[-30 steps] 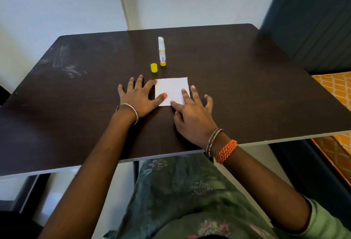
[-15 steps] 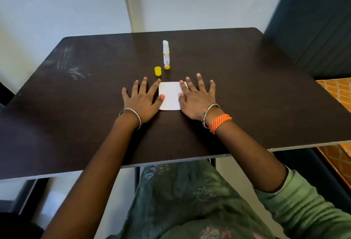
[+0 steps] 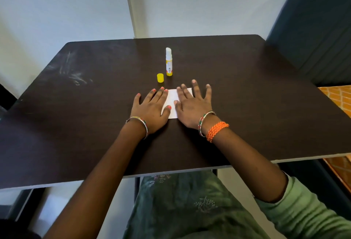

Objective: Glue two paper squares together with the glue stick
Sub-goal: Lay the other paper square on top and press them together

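Note:
A white paper square [image 3: 171, 99] lies flat on the dark table [image 3: 247, 94]; I cannot tell whether a second sheet lies under it. My left hand [image 3: 151, 108] rests flat with spread fingers on the paper's left edge. My right hand [image 3: 193, 104] lies flat over its right half, fingers apart. Only a narrow strip of paper shows between the hands. Behind the paper stands the uncapped glue stick [image 3: 168, 62], upright, white with a yellow base. Its yellow cap [image 3: 160, 77] stands just left of it.
The table's back left bears pale scuff marks [image 3: 74, 73]. A dark padded chair back [image 3: 315, 26] rises at the right, with orange patterned cloth [image 3: 340, 96] below it. A white wall stands behind the table. My green-clothed lap [image 3: 190, 206] is under the near edge.
My right hand slid up from the paper's lower right corner onto its right half, flat and spread. The left hand moved slightly inward onto the left edge. The camera tilted.

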